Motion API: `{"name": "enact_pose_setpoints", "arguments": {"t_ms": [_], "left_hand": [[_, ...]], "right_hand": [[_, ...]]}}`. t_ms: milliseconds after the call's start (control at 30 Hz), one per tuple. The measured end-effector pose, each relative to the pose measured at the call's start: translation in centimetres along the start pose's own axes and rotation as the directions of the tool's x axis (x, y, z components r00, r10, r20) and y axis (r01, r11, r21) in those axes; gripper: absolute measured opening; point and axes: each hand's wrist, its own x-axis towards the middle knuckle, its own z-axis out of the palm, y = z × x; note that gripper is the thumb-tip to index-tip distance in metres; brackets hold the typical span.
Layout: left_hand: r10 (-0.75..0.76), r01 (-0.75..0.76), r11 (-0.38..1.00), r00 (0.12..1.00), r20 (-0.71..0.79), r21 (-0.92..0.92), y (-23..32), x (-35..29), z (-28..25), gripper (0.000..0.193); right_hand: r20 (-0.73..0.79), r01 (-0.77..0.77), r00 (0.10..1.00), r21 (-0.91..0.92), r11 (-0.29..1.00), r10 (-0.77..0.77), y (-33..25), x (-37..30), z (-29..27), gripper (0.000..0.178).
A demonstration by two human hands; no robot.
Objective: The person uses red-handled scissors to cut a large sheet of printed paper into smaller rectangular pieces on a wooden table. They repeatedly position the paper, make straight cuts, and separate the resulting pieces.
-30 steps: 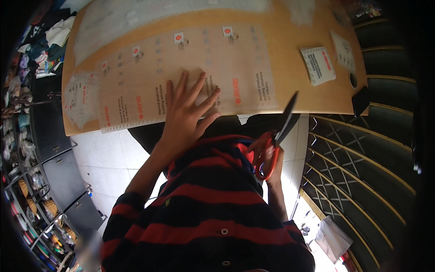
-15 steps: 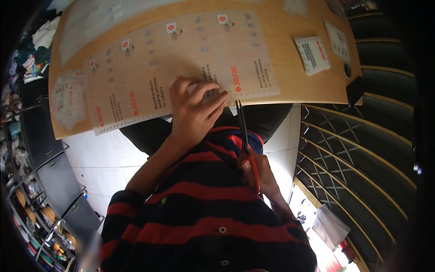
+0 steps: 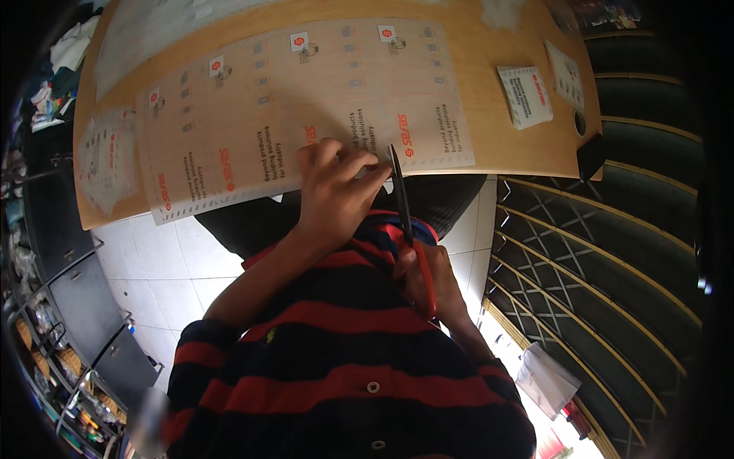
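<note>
The left hand has its fingers curled and its thumb drawn close to them, gripping the near edge of the printed sheet, a long translucent piece that spreads over the table from that hand toward 9, 12 and 2 o'clock. The right hand, at between 4 and 5 o'clock from the left, is closed around the red handles of the scissors. Their dark blades point to just short of 12 o'clock, the tip reaching over the sheet's near edge, just beside the left thumb. The blades are seen nearly edge-on, so how far apart they stand cannot be told, nor whether the sheet lies between them. From the left hand, a white printed packet lies at 2 o'clock, apart from the sheet, with a paler printed piece beyond it in the same direction. A crumpled translucent piece lies at 9 o'clock, beside the sheet's far end, and a larger translucent sheet at between 10 and 11.
</note>
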Motion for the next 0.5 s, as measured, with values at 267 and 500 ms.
{"name": "enact_pose_setpoints", "arguments": {"t_ms": [267, 500], "left_hand": [[0.009, -0.009, 0.998, 1.0, -0.006, -0.061, 0.31, 0.03, 0.22, 0.026], [0.045, -0.045, 0.999, 0.999, -0.008, 0.004, -0.5, -0.58, 0.11, 0.027]], "right_hand": [[-0.078, 0.139, 0.987, -0.024, 0.99, -0.141, -0.78, 0.01, -0.11, 0.065], [-0.05, 0.105, 0.993, -0.01, 0.994, -0.106, -0.6, 0.1, -0.19, 0.059]]}}
